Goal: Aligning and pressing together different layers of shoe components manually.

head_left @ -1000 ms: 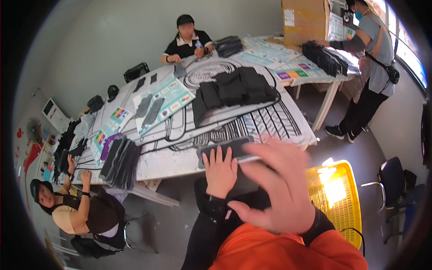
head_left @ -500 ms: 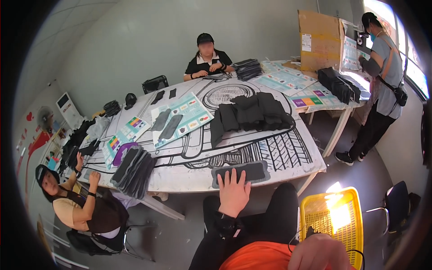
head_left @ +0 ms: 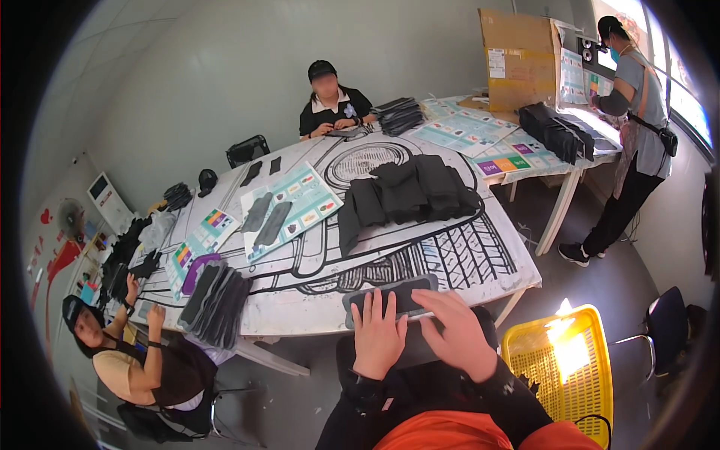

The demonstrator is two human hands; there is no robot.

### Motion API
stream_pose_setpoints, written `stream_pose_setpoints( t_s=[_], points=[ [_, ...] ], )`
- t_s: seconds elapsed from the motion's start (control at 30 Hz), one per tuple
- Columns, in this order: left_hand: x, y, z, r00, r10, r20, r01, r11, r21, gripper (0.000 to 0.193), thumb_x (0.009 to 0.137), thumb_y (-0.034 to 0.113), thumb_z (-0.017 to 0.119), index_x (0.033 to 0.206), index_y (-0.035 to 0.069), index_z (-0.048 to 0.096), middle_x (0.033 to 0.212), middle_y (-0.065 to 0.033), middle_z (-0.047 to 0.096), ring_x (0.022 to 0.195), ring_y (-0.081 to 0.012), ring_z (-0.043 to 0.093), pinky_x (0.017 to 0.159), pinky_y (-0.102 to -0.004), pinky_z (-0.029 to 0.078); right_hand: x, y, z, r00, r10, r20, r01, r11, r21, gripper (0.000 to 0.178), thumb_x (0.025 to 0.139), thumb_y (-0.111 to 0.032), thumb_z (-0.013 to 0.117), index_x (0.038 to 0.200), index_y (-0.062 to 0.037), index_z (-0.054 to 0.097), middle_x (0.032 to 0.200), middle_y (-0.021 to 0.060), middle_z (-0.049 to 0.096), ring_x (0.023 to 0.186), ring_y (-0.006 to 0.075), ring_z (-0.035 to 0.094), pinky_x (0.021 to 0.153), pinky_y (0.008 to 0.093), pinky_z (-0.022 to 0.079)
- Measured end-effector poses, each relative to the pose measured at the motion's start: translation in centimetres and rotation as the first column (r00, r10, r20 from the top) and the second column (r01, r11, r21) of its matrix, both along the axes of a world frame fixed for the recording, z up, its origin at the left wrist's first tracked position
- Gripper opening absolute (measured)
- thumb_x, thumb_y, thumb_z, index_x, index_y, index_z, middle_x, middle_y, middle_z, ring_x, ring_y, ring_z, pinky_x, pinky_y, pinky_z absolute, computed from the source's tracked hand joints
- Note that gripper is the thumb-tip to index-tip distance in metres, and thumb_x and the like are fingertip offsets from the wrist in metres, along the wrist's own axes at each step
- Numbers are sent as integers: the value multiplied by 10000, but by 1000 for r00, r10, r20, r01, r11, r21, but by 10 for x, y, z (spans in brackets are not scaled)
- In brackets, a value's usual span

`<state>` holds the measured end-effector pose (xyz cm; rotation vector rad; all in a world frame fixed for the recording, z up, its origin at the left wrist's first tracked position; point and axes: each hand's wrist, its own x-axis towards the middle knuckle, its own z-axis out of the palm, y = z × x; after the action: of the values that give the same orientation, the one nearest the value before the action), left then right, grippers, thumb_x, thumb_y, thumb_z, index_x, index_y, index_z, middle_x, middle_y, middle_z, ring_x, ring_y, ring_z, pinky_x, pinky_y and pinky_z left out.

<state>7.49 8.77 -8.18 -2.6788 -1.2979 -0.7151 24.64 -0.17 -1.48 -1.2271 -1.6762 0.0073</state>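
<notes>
On the table's near edge lies a long dark grey fabric pad [head_left: 403, 295] with a lighter grey border. My left hand [head_left: 378, 339] rests flat on its left part, fingers spread. My right hand [head_left: 457, 335] is at its right end, fingers stretched out and apart, fingertips at the pad; whether they press on it I cannot tell. Farther back on the table is a heap of folded black fabric pieces [head_left: 412, 191]. To the left stands a stack of similar grey-bordered pads [head_left: 217, 304], with a purple item [head_left: 196, 271] behind it.
Two grey pads [head_left: 272, 223] lie on a printed sheet [head_left: 311, 202] on the white, line-drawn table [head_left: 289, 311]. A yellow basket [head_left: 602, 352] stands at my right on the floor. Co-workers are at the left [head_left: 169, 345], across the table [head_left: 330, 109] and at the far right [head_left: 637, 112].
My right hand has come up from beside the basket to the pad's right end. My left hand stays on the pad. The view has shifted slightly.
</notes>
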Motion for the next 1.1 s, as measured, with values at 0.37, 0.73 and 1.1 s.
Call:
stream_pose_setpoints(
  t_s=[0.37,0.73,1.1],
  points=[
    [7,-3,-17,1000,-22,-21,21,999,-32,693,993,405,602,1556,19,481,1613,-292,416,1500,-457,405,1236,-593,297,6,61,-63,904,-87,419,75,996,44,374,917,-209,672,1237,-20,713,1318,113,701,1302,292,601,1161,547,375],
    [16,-5,20,984,-128,122,129,992,7,563,1009,354,663,1430,-8,567,1444,-295,556,1334,-445,559,1102,-520,465,42,-44,102,249,751,-612,-795,519,314,572,886,-422,778,1155,46,588,1000,211,608,960,396,591,819,489,466],
    [-6,-88,83,871,-261,416,490,401,-774,333,1080,275,481,859,41,569,640,-89,562,540,-247,581,539,-360,431,125,-114,75,-24,884,-467,-986,-98,-134,197,964,-185,688,914,-59,544,727,151,609,693,376,656,586,389,492]
  ],
)
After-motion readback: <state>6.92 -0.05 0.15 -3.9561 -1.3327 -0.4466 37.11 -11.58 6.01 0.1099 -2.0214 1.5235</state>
